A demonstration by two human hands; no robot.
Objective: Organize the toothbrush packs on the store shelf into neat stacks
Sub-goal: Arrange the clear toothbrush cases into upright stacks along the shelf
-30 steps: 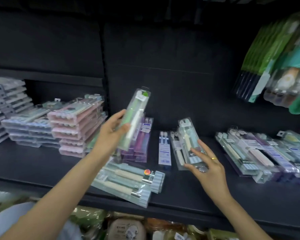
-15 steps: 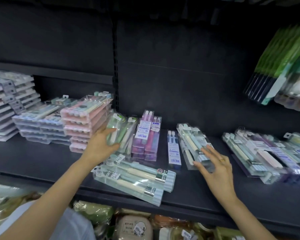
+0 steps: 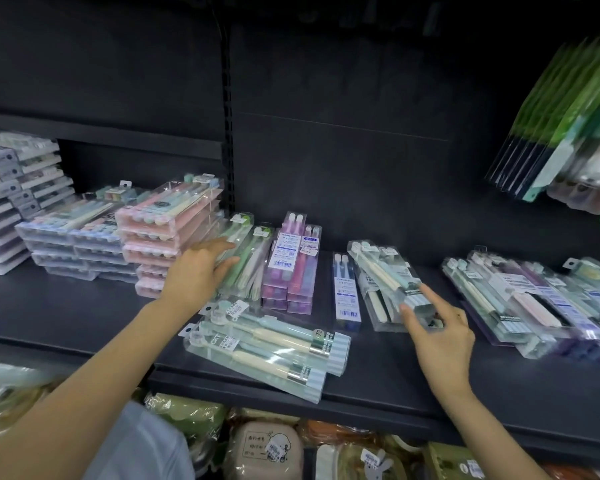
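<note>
Clear plastic green pack (image 3: 238, 251) under flat left hand (image 3: 196, 271).

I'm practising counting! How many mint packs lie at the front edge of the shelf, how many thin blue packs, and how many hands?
Mint packs at the front edge: 2
Thin blue pack: 1
Hands: 2, the left hand and the right hand
Total: 5
</note>
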